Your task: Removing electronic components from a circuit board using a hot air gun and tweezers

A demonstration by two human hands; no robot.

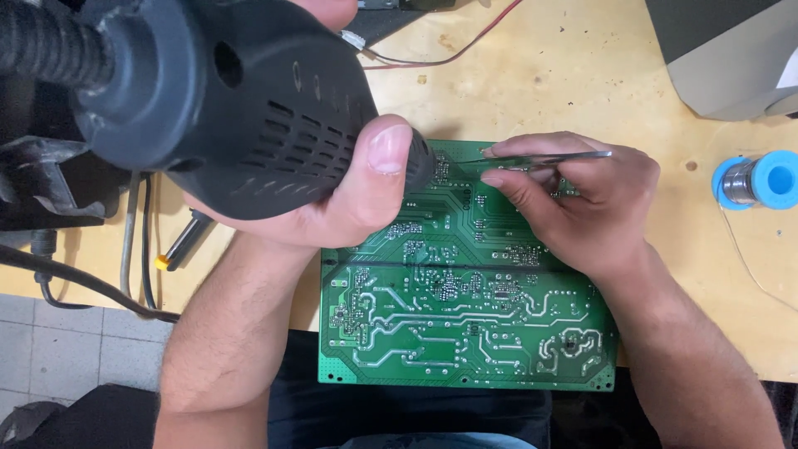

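Green and laced with pale solder traces, the circuit board (465,308) is lying flat on the wooden bench (565,83), its near edge overhanging the bench toward the person's lap. The left hand (332,191) is wrapping tightly around a dark hot-air gun (224,100), thumb pressing along its side, with the ribbed hose trailing off to the far left; the nozzle end is mostly hiding behind the thumb and is pointing right and down at the board's far edge. The right hand (582,204) is resting on the board's far right part, fingers pressing together and pinching metal tweezers (540,158). The tweezers' long axis is running almost level, left to right, with the tips aiming left toward a spot just beside the gun's nozzle; whether the tips are gripping a part I cannot tell. So the spot being worked on is sitting between the two hands, right of the left thumb and left of the right fingertips, with the tweezer tips seeming slightly nearer to it than the nozzle. A blue solder spool (755,180) is standing well apart at the right, a red wire (465,46) is curving along the far side, and a yellow-tipped tool (179,245) is lying left of the board beneath the left wrist.
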